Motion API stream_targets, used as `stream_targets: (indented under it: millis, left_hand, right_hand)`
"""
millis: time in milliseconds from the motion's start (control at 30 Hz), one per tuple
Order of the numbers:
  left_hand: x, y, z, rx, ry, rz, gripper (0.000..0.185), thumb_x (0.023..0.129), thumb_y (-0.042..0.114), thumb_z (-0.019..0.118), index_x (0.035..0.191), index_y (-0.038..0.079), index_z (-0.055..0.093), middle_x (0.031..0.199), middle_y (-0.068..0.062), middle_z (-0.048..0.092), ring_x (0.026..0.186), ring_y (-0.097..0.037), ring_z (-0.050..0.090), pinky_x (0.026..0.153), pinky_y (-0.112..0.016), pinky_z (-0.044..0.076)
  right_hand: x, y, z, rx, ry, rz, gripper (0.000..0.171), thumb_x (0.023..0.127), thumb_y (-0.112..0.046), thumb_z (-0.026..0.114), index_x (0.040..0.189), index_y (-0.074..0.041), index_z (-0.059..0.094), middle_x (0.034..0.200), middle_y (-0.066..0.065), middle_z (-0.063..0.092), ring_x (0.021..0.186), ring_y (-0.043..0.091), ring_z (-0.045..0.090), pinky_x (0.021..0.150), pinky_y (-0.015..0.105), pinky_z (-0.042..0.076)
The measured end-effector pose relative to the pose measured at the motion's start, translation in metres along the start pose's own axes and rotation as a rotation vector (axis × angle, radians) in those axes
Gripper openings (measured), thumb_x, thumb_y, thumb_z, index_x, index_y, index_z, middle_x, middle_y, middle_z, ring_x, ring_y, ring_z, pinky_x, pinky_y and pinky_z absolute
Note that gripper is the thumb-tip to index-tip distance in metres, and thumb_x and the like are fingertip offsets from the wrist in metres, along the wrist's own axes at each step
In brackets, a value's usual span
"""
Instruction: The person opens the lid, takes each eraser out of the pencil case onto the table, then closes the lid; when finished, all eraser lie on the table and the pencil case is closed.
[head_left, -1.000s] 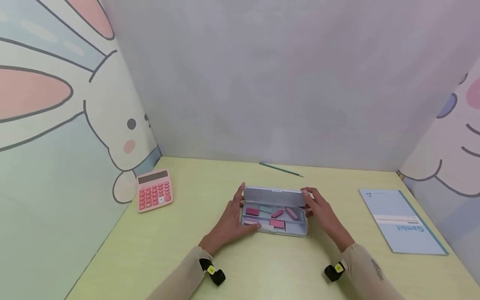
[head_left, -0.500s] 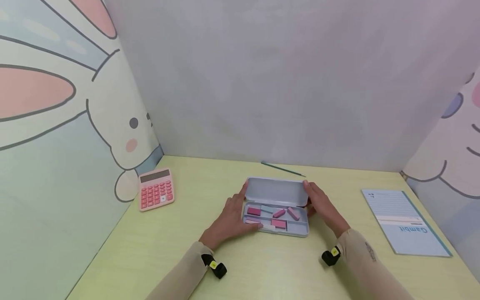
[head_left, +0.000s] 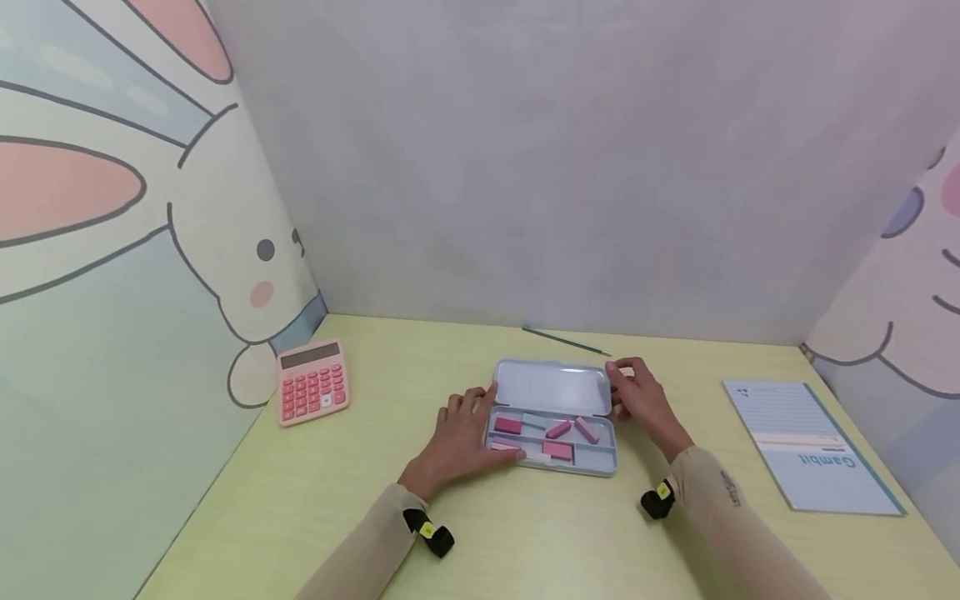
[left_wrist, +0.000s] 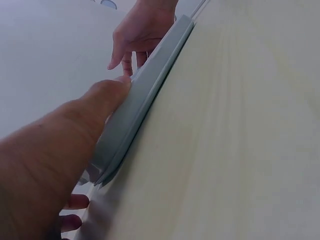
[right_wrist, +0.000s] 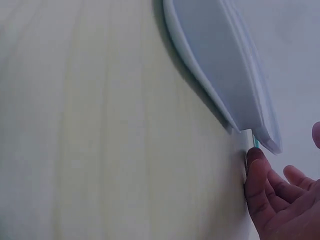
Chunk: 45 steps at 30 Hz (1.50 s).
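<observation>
Centre of the head view: open pencil case (head_left: 551, 446) on the desk, lid (head_left: 552, 387) raised. Left hand (head_left: 459, 437) lies at its left end, fingers loosely bent, thumb against the rim. Right hand (head_left: 642, 400) at lid's right corner, fingers curled; grip unclear

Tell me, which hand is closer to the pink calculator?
Left. The left hand rests at the pencil case's left end, on the pink calculator's side; the right hand is beyond the case's far end.

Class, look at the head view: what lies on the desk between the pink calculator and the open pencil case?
Only the person's left hand, resting against the pencil case; from the calculator to it, the desk is bare.
</observation>
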<state>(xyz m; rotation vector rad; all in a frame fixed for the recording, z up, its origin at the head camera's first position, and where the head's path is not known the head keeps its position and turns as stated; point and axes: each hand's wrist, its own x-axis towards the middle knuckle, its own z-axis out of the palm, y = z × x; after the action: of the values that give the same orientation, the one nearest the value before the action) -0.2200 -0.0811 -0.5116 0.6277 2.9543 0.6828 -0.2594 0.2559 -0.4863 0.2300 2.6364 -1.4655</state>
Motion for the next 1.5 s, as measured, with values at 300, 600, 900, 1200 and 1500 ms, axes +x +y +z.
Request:
stream_targets:
  millis: [300, 600, 900, 1200, 1500]
  left_hand:
    - [-0.005, -0.003, 0.001, 0.028, 0.001, 0.002, 0.116, 0.086, 0.083, 0.064, 0.174, 0.020, 0.021, 0.174, -0.017, 0.027, 0.160, -0.043, 0.023, 0.126, -0.067, 0.023]
    - [-0.005, -0.007, 0.002, 0.043, -0.025, 0.002, 0.119, 0.086, 0.085, 0.062, 0.174, 0.019, 0.017, 0.181, -0.017, 0.016, 0.169, -0.044, 0.008, 0.133, -0.067, 0.013]
    - [-0.006, -0.007, 0.003, 0.044, -0.032, -0.007, 0.125, 0.081, 0.089, 0.064, 0.174, 0.020, 0.016, 0.181, -0.016, 0.016, 0.168, -0.046, 0.009, 0.132, -0.067, 0.014]
    - [-0.004, -0.005, 0.003, 0.039, -0.024, -0.005, 0.126, 0.081, 0.090, 0.064, 0.175, 0.021, 0.015, 0.181, -0.016, 0.016, 0.169, -0.045, 0.008, 0.133, -0.066, 0.013]
    - [-0.003, -0.008, 0.002, 0.017, -0.045, -0.002, 0.125, 0.081, 0.088, 0.065, 0.175, 0.022, 0.014, 0.182, -0.014, 0.013, 0.169, -0.045, 0.006, 0.134, -0.065, 0.011]
  right_hand:
    - [-0.017, 0.002, -0.003, -0.201, 0.046, -0.170, 0.064, 0.108, -0.043, 0.063, 0.152, -0.006, 0.037, 0.136, 0.027, 0.064, 0.116, 0.038, 0.067, 0.090, 0.042, 0.059]
    - [-0.040, -0.001, 0.001, -0.297, 0.016, -0.296, 0.055, 0.101, -0.026, 0.074, 0.145, -0.005, 0.049, 0.135, 0.025, 0.064, 0.119, 0.041, 0.065, 0.098, 0.058, 0.059]
    - [-0.062, -0.010, 0.015, -0.361, -0.018, -0.367, 0.026, 0.097, -0.018, 0.078, 0.120, -0.007, 0.074, 0.121, 0.014, 0.071, 0.109, 0.030, 0.065, 0.093, 0.049, 0.057]
    - [-0.060, -0.016, 0.021, -0.427, -0.025, -0.341, 0.018, 0.094, -0.017, 0.082, 0.111, -0.009, 0.080, 0.096, 0.000, 0.077, 0.089, 0.015, 0.062, 0.082, 0.032, 0.054]
    - [-0.058, -0.017, 0.021, -0.442, -0.049, -0.311, 0.022, 0.098, -0.020, 0.079, 0.113, -0.005, 0.083, 0.094, 0.003, 0.077, 0.083, 0.016, 0.059, 0.075, 0.029, 0.051]
